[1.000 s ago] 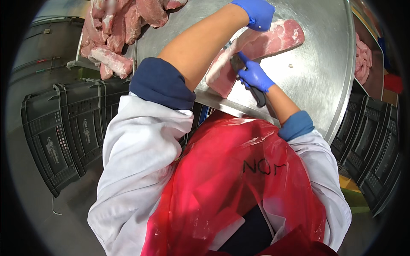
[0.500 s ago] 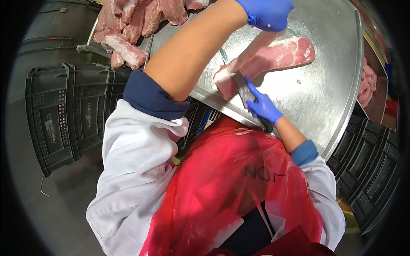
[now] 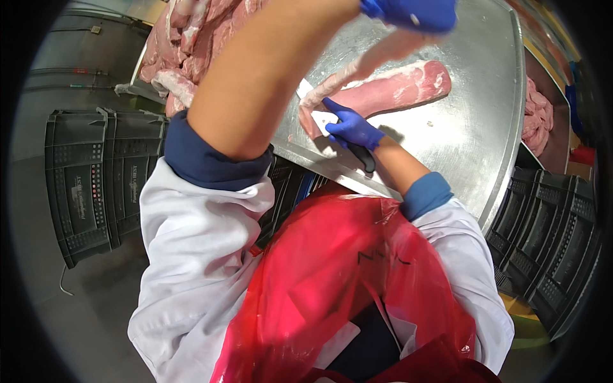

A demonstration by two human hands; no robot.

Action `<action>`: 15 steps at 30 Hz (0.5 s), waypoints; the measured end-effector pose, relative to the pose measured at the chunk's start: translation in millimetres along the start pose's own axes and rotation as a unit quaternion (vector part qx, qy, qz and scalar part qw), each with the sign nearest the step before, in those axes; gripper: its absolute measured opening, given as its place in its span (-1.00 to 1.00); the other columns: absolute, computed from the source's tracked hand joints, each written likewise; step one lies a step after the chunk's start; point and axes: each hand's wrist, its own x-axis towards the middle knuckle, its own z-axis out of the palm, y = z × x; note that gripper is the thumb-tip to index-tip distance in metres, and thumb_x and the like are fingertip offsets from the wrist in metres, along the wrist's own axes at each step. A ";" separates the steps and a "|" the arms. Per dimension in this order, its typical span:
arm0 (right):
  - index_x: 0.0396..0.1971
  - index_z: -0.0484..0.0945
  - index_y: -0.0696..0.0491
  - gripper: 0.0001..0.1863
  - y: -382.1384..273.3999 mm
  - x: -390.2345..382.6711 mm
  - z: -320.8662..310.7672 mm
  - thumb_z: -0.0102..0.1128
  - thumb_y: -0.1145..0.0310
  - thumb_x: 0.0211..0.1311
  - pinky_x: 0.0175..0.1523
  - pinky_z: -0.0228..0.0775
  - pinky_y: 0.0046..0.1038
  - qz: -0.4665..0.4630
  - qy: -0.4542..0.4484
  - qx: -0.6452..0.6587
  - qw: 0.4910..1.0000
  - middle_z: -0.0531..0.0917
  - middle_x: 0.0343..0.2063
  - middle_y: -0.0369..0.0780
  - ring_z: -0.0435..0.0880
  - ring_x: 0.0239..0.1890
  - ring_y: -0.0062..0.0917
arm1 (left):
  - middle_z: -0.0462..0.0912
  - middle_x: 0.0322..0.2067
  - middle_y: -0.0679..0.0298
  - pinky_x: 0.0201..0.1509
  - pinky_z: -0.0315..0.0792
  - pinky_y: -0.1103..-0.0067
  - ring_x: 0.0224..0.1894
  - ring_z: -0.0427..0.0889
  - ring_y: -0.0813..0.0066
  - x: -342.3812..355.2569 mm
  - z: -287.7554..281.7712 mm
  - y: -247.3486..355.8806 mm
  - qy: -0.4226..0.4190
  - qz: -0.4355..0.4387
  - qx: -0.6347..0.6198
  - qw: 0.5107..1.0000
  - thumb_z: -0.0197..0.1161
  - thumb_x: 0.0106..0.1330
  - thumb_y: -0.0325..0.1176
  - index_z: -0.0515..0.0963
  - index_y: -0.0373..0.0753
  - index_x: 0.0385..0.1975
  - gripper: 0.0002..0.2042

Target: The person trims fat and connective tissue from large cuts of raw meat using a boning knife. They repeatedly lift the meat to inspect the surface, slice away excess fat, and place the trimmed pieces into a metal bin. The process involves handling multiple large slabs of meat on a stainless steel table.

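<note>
A long pink pork loin [image 3: 408,89] with white fat along its top lies on the metal table [image 3: 476,127]. My left hand [image 3: 418,14], blue-gloved and closed, holds up the far end of a pale strip of fat [image 3: 377,56]. That strip runs down to the loin's near left end, where it still appears joined. Wrapped in my right hand [image 3: 359,131], also gloved in blue, is a knife [image 3: 363,157] with a black handle. Its bright blade is at the loin's left end, partly hidden by the meat, and my index finger stretches along it.
Many raw meat pieces [image 3: 198,48] are heaped at the far left, partly behind my left forearm. A bin with pink trimmings [image 3: 537,118] stands beyond the table's right edge. Black plastic crates [image 3: 80,185] stand at left, with more crates [image 3: 546,236] at right.
My left hand has moved slightly right, lifting the strip farther off the loin. The knife and my right hand have shifted left and away from me, to the loin's left end.
</note>
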 end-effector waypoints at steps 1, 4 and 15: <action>0.54 -0.16 0.04 -0.11 18.7 -12.1 -32.3 0.16 0.43 0.34 -0.54 0.37 -0.58 -0.032 0.119 0.041 0.992 0.57 -0.57 -0.27 0.49 -0.67 -0.66 | 0.65 -0.47 -0.14 -0.23 0.51 0.19 -0.36 0.66 -0.13 37.3 31.0 5.8 -0.015 0.093 -0.042 0.995 0.16 0.02 -0.38 0.65 -0.34 -0.45 -0.80; 0.40 0.17 0.14 -0.33 20.0 -24.8 -22.1 0.20 0.39 0.35 -0.55 0.36 -0.61 -0.011 0.089 0.042 0.995 0.56 -0.60 -0.31 0.51 -0.63 -0.69 | 0.71 -0.30 -0.03 -0.11 0.57 0.21 -0.18 0.72 0.00 40.3 43.5 59.3 -0.147 0.075 -0.065 0.984 0.20 0.08 -0.29 0.63 -0.28 -0.20 -0.69; 0.36 0.25 0.03 -0.41 39.3 -23.4 -1.1 0.19 0.28 0.41 -0.17 0.58 -0.40 -0.284 0.198 -0.073 0.935 0.69 -0.20 -0.22 0.68 -0.27 -0.47 | 0.65 -0.23 0.25 -0.20 0.53 0.44 -0.27 0.62 0.44 111.9 175.4 236.0 0.100 0.152 -0.366 0.912 0.20 0.27 -0.24 0.64 -0.12 -0.15 -0.78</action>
